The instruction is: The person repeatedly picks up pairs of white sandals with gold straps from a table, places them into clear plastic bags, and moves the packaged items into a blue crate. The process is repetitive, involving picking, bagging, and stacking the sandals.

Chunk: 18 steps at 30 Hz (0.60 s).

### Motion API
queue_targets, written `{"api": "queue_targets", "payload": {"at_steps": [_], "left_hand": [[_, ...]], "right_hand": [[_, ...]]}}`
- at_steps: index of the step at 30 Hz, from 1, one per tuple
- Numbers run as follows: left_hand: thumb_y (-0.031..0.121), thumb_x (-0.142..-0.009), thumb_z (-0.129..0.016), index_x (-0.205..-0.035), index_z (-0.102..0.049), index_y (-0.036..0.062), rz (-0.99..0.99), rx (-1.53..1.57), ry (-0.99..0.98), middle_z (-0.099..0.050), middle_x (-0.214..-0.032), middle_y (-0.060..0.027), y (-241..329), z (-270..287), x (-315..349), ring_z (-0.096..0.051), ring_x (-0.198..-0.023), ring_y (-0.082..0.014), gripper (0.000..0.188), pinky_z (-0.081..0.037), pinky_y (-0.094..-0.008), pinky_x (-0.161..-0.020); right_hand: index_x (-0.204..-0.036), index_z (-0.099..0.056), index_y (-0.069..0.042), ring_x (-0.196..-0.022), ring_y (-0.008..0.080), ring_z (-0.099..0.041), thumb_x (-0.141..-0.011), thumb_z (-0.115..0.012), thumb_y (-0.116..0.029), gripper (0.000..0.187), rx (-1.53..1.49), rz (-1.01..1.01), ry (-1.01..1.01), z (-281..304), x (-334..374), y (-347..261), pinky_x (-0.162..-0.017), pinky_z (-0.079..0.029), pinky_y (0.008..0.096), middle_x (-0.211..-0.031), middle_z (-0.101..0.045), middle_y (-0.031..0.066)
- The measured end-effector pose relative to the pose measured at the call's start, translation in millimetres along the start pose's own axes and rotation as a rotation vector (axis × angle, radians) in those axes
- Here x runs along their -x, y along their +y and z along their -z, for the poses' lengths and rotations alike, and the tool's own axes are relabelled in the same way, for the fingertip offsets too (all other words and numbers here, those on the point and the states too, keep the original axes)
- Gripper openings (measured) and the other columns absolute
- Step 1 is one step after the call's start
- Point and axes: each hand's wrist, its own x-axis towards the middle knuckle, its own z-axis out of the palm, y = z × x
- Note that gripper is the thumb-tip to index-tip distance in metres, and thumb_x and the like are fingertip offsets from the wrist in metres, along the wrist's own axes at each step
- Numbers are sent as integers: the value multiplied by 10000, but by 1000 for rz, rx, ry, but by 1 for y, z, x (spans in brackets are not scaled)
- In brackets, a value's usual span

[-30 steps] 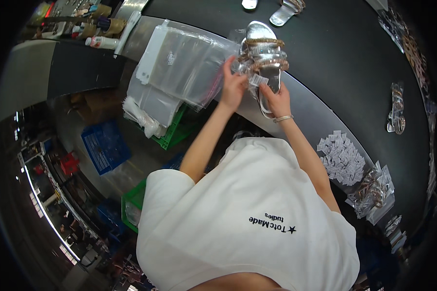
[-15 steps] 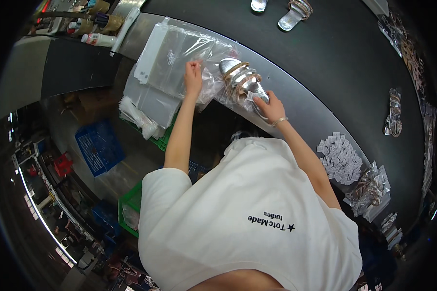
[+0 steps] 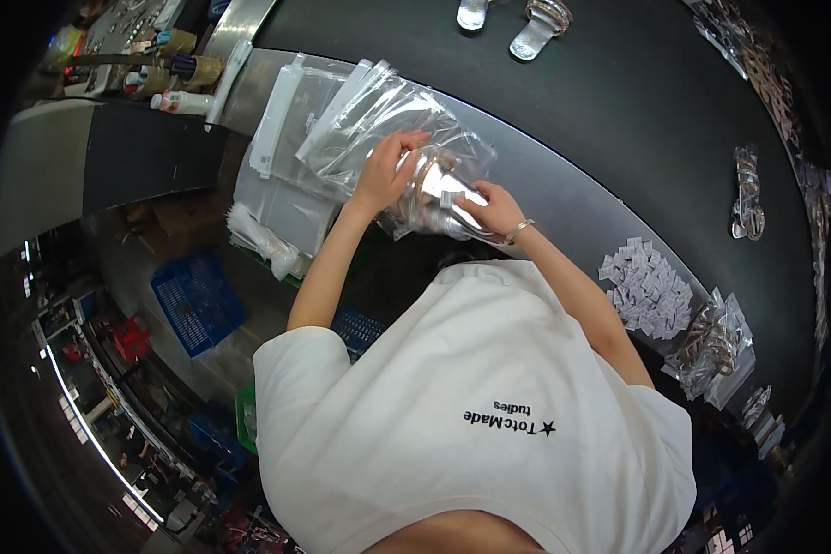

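My right hand (image 3: 497,210) grips a silver sandal (image 3: 441,183) by one end, its thumb beside a small white label. The sandal has shiny straps and is partly blurred. Close to its other end, my left hand (image 3: 388,175) curls over a clear plastic bag (image 3: 411,106), thumb and fingers at the bag's edge. Thin film lies around and under the sandal; how far the sandal sits inside the bag is hard to make out. Under and left of that bag lies a stack of flat clear bags (image 3: 282,120) on the metal table edge.
Two silver sandals (image 3: 531,39) lie on the dark belt (image 3: 619,111) at the far side. To the right are a heap of small labels (image 3: 646,288), bagged sandals (image 3: 711,346) and another wrapped sandal (image 3: 748,194). A blue crate (image 3: 197,300) stands on the floor at left.
The sandal has moved left and nearer to me in my right hand. My left hand has come toward it, and a clear bag now lies shifted and spread over the stack.
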Motion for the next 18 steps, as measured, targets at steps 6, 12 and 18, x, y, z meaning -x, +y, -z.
{"api": "queue_targets", "payload": {"at_steps": [6,12,18], "left_hand": [[119,-852,-493,-987,-537,40,-162,-82,-5,-598,-1082,-108,35,-40,-8,-523,-1070,-317,162,-351,-433,-965],[79,-828,-521,-950,-547,46,-105,-29,21,-594,-1107,-101,52,-68,-21,-526,-1078,-286,129,-314,-445,-1002],[67,-734,-635,-1041,-539,29,-370,-157,46,-580,-1056,-129,127,-98,-41,-525,-1046,-283,324,-321,-412,-996]], "right_hand": [[-974,-600,20,-589,133,-547,-742,-655,-458,534,250,54,-13,27,21,-20,-554,-434,280,-664,-600,98],[-975,-618,19,-609,171,-566,-732,-669,-424,508,1,-33,364,49,23,-20,-576,-448,303,-708,-619,123],[-994,-567,63,-657,137,-555,-753,-710,-260,428,-336,264,654,87,25,-13,-568,-460,280,-748,-606,83]]}}
